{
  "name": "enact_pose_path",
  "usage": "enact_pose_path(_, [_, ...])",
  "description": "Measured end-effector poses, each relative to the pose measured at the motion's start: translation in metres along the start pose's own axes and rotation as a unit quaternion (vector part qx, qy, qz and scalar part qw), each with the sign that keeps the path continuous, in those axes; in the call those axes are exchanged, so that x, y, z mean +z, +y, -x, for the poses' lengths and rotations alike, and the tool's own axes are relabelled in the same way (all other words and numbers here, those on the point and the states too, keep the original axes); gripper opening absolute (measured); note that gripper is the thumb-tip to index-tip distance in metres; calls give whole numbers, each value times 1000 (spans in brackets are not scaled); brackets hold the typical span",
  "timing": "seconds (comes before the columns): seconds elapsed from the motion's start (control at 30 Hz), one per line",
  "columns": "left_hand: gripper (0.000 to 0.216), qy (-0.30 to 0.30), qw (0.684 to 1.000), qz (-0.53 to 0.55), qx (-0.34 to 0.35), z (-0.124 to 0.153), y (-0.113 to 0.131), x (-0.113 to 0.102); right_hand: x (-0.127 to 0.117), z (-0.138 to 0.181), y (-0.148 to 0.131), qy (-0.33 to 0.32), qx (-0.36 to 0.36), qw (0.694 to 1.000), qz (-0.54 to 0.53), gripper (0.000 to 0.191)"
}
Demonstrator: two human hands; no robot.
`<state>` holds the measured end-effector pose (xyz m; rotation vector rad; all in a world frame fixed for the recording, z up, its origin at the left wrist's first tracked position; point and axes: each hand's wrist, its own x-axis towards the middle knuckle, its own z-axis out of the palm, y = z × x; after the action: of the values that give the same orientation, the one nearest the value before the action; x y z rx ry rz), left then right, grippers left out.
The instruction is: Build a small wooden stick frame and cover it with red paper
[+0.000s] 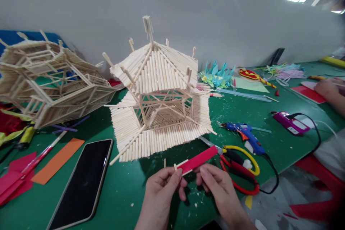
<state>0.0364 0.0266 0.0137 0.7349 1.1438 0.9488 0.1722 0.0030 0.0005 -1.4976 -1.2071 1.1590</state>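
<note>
My left hand (164, 190) pinches a small piece made of thin wooden sticks (175, 167) together with the end of a red paper strip (201, 158). The strip lies along the sticks and slants up to the right. My right hand (215, 185) has thumb and fingertips closed at the strip's lower edge; its exact grip is partly hidden. Just beyond both hands stands a pavilion model of wooden sticks (159, 75) with a pointed roof and a wide lower eave. Scissors with red and yellow handles (253, 161) lie beside my right hand.
A blue glue gun (246, 136) with its cord lies right of the model. On the left are a phone (83, 183), an orange paper strip (59, 160), red paper (18, 176) and another stick structure (51, 79). Another person's hand (330, 88) is at far right.
</note>
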Motion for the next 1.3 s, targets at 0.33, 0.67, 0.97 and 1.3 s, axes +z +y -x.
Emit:
enact_pose_path(0.33, [15,0,1000,28,-9,-1,2,-4,-99,10,41,219,-79,888,397,26])
enact_pose_path(0.67, [14,-2,995,99,-28,2,2,-13,-125,-14,21,38,-77,873,480,27])
enact_pose_path(0.97, [13,7,994,108,-31,1,0,-19,-124,-5,20,15,-128,852,507,39])
enact_pose_path(1.3, [15,5,993,114,-30,5,0,-15,-104,-22,21,-3,-53,798,600,45])
